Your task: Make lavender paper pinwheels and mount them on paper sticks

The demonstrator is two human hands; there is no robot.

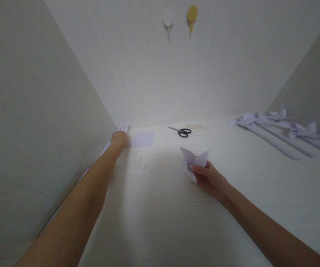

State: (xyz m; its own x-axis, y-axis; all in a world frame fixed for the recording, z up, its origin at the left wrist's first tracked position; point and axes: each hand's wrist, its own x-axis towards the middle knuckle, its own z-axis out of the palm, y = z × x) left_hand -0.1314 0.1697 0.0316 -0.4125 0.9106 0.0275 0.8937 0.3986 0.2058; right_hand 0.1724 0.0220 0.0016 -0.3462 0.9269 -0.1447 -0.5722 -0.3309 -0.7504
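Observation:
My right hand [208,180] pinches a white paper pinwheel [187,163] at its centre, thumb on top, its folded blades spread out above the table. At the far left corner, my left hand [119,138] is closed over white rolled paper tubes [125,128] lying along the side wall; its fingertips are partly hidden. Just right of that hand lies a flat square of white paper [143,139]. Small pale sticks [140,164] are scattered in front of the square.
Black-handled scissors [182,132] lie near the back wall, beside a few tiny light-brown bits [195,127]. Several finished pinwheels on paper tubes [276,139] rest at the right. A white hook [168,19] and a yellow hook [192,15] are on the back wall.

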